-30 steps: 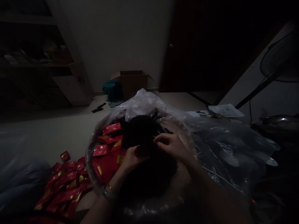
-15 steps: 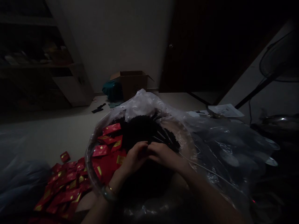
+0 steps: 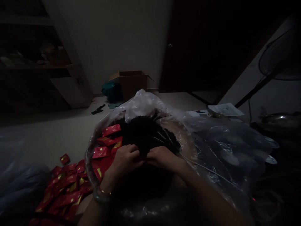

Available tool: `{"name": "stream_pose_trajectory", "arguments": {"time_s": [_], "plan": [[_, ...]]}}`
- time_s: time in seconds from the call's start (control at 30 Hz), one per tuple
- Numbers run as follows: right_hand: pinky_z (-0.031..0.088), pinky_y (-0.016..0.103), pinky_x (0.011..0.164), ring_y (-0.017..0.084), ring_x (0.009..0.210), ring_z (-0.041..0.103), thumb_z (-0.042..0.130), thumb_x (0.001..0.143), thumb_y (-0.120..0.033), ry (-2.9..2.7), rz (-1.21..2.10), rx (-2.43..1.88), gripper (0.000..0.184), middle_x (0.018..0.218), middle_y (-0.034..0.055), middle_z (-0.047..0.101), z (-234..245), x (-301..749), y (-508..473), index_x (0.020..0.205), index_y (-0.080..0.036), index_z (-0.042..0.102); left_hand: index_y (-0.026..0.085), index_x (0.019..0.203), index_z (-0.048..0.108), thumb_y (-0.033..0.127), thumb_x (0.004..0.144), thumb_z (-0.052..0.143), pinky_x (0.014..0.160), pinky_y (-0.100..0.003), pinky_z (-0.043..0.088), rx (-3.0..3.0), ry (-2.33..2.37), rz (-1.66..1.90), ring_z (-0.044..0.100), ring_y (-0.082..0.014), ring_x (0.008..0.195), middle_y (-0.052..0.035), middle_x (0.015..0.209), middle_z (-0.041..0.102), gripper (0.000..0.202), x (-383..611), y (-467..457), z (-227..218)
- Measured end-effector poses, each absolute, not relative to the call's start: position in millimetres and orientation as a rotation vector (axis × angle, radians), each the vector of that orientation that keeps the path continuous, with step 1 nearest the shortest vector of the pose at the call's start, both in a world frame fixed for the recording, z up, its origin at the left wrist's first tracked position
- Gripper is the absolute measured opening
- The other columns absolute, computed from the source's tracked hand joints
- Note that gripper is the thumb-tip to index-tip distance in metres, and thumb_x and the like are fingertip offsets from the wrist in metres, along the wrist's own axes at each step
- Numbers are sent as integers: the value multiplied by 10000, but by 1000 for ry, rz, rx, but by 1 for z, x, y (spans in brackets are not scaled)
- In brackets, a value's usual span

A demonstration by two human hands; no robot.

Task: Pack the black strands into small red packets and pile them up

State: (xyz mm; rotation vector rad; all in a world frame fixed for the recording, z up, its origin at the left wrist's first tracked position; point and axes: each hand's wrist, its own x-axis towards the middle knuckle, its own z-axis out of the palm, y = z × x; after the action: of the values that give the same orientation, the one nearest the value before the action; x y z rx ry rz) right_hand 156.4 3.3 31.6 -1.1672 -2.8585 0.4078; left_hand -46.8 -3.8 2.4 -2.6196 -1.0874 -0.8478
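My left hand (image 3: 127,158) is at the middle of a round, plastic-lined container (image 3: 88,157), over a heap of dark, crumbly loose stuff (image 3: 141,128). Its fingers are curled inward, and whatever they grip is lost in the dark. A short gap to the right, my right hand (image 3: 163,158) is closed the same way, fingertips pointing toward the left hand; its contents cannot be made out. Small red packets (image 3: 101,152) with gold marks lie inside the container beside my left hand. Beyond my right hand, thin shiny rods (image 3: 161,135) rest on the heap.
More red packets (image 3: 63,191) are piled outside the container at the left. Clear plastic sheeting (image 3: 225,141) and a thin cable (image 3: 211,173) spread to the right. An open cardboard box (image 3: 134,83) stands by the wall; a fan (image 3: 279,59) is at the far right.
My hands, touching or nearly touching half a second ago, have drawn apart, the left one shifting left. The view has shifted slightly.
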Motion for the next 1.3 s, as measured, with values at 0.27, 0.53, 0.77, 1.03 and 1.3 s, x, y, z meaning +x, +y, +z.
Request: {"name": "stream_pose_trajectory", "arguments": {"time_s": [0.27,0.53,0.77,1.03,1.3], "plan": [[355,238,610,138,758,582,520,914,-307,-2756,226,-1293,188,915,44,625,46,160,-5,980,-219,673,179,745,650,343,841,607,649,-257,482,-2545,-1020,-1047,613,-156,776,-74,915,662,195,-51,-3,1],[421,285,700,196,897,529,601,834,-260,-2753,324,-1384,128,981,83,570,38,149,-7,867,-188,701,192,779,670,247,847,593,636,-224,506,-2732,-1018,-996,630,-137,771,-58,929,671,117,-41,-5,-8],[447,351,807,231,960,511,642,794,-203,-2679,245,-1282,90,1019,101,572,46,155,-10,874,-174,672,200,821,681,183,825,602,679,-232,525,-2791,-1130,-948,650,-147,818,-58,982,679,81,-40,-5,-10],[433,435,920,295,1148,475,648,804,-228,-2735,269,-1330,218,1074,123,595,29,154,-5,1017,-193,677,195,826,681,208,833,604,666,-229,520,-2787,-1116,-1020,660,-148,801,-63,957,685,79,-40,-4,-11],[462,405,871,286,1089,529,586,863,-251,-2738,265,-1310,161,1012,116,640,34,154,-5,903,-176,722,187,775,665,215,851,581,654,-233,521,-2728,-1139,-1045,657,-144,769,-59,908,692,117,-40,-2,-17]]}}
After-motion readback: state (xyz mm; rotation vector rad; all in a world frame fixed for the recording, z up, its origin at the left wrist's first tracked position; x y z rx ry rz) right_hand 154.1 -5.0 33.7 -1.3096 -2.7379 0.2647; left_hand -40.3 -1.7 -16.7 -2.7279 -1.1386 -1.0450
